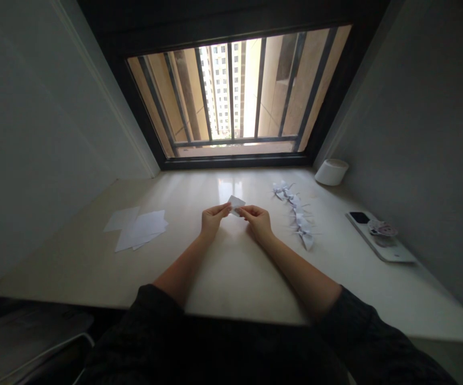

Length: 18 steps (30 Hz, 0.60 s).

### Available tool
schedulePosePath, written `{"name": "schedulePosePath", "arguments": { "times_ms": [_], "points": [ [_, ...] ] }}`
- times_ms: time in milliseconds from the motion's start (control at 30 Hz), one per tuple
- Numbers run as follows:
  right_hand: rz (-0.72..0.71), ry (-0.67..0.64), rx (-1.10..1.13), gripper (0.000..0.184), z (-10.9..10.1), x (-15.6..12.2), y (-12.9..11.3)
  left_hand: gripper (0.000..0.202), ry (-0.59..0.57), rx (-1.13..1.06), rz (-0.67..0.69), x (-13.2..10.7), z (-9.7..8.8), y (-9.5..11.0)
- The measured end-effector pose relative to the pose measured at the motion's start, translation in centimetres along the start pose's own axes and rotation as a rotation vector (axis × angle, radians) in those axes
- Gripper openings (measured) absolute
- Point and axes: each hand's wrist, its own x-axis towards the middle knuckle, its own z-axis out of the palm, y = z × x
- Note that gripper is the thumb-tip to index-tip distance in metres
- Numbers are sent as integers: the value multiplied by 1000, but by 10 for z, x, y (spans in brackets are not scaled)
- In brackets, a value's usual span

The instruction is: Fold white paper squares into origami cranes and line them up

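The small folded paper [236, 204] is held just above the middle of the bench [235, 278], pinched from both sides. The left hand [212, 219] and right hand [258, 220] are each closed on an edge with their fingertips, probably to keep a crease lined up. Flat white sheets [141, 227] sit off to the left, within easy reach. A row of folded paper figures [297, 216] is parked on the right, out of the way. Further right there's a phone [378, 238].
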Motion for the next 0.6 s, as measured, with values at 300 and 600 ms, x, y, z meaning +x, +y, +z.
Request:
{"name": "schedulePosePath", "arguments": {
  "times_ms": [300, 600],
  "points": [
    [2, -26, 8, 28, 0, 0, -2, 33, 15, -16, 4, 0, 1, 1],
    [41, 52, 87, 28, 4, -3, -7, 29, -16, -9, 25, -2, 2, 1]
  ]
}}
